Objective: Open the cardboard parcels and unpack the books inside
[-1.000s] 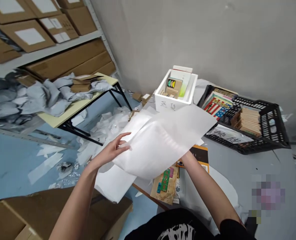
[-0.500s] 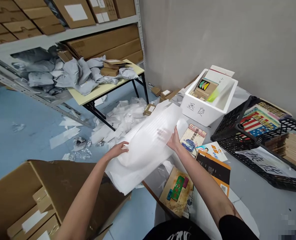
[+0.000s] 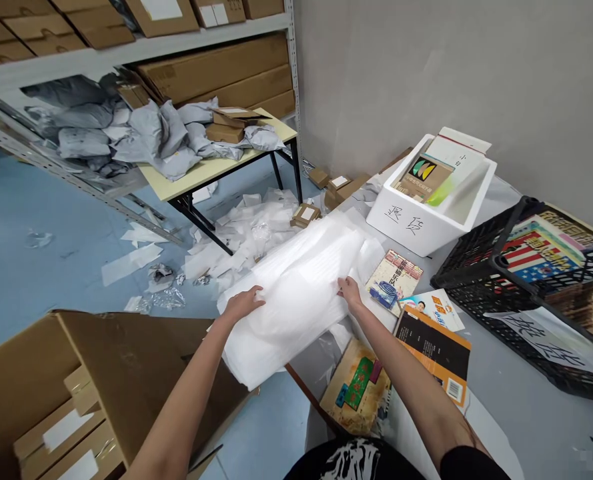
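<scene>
**Folded white foam wrap sheet** (image 3: 291, 300) lying over the left edge of the grey-covered table (image 3: 506, 413). Left hand (image 3: 243, 305) spread flat on the sheet; right hand (image 3: 350, 293), fingers loosely together, pressing its right side, no pinch visible. Just beyond the sheet, near the table's far edge: white foam box (image 3: 416, 230) holding books. Farther right: black plastic crate (image 3: 481, 293). Beside the right forearm: paperback books (image 3: 433, 350). Below the left forearm: open cardboard carton (image 3: 126, 353).

A grey wall (image 3: 401, 73) is bounding the room, steel shelving (image 3: 290, 67) is carrying cardboard cartons (image 3: 216, 73), a cream folding table (image 3: 201, 171) is standing before it, and white packing scraps (image 3: 246, 233) are littering the blue floor (image 3: 26, 280).
</scene>
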`<action>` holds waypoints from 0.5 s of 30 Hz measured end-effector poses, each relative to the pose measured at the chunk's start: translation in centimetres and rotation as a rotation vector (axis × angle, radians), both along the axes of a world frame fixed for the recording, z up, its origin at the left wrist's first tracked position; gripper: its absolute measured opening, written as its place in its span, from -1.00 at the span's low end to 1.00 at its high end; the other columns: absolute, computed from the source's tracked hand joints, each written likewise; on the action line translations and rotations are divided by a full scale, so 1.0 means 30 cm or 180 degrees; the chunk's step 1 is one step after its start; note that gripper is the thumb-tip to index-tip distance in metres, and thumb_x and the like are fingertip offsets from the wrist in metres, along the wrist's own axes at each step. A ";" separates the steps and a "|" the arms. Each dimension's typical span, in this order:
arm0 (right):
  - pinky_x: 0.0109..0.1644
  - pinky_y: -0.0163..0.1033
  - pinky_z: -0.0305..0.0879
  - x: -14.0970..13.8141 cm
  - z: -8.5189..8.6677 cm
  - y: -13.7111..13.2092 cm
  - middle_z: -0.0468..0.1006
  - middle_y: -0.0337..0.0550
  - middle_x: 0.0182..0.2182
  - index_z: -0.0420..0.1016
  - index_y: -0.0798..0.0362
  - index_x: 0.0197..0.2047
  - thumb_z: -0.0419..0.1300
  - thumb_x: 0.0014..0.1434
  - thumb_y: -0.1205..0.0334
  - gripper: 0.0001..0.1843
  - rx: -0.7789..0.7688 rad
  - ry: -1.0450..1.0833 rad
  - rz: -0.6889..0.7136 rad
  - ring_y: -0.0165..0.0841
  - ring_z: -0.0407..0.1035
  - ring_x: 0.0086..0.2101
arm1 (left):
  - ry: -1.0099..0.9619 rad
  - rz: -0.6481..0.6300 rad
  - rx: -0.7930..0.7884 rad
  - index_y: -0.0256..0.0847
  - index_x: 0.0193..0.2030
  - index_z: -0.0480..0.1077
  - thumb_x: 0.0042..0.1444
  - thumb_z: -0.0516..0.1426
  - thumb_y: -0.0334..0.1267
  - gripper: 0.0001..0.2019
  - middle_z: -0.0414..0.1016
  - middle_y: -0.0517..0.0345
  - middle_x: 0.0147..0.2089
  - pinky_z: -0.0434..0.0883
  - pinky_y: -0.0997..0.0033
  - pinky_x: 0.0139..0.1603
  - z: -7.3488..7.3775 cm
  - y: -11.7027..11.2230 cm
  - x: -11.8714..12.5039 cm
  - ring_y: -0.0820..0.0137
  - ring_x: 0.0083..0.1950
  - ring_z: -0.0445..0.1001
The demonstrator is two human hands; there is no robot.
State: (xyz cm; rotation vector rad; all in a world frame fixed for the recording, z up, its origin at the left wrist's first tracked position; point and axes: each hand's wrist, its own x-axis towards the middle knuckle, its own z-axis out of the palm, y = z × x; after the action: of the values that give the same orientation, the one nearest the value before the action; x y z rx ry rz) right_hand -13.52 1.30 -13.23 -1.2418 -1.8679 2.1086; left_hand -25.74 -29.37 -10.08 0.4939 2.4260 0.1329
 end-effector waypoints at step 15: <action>0.16 -0.01 0.11 0.071 0.064 0.059 0.39 0.11 -0.04 0.29 0.05 -0.20 0.02 0.03 0.42 -0.77 0.1793 -0.0549 0.0658 -0.12 0.17 0.12 | 0.1827 -0.0695 0.0114 -0.32 0.34 0.08 0.19 -0.02 -0.26 -0.43 0.10 -0.24 0.36 -0.05 -0.14 0.32 -0.046 0.075 0.290 0.00 0.38 0.02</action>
State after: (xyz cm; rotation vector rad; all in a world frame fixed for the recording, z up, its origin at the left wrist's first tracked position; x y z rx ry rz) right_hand -11.39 3.06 -11.32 -1.1514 -2.5133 1.4031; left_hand -17.04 -27.13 -11.46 0.9104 2.9001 -0.0714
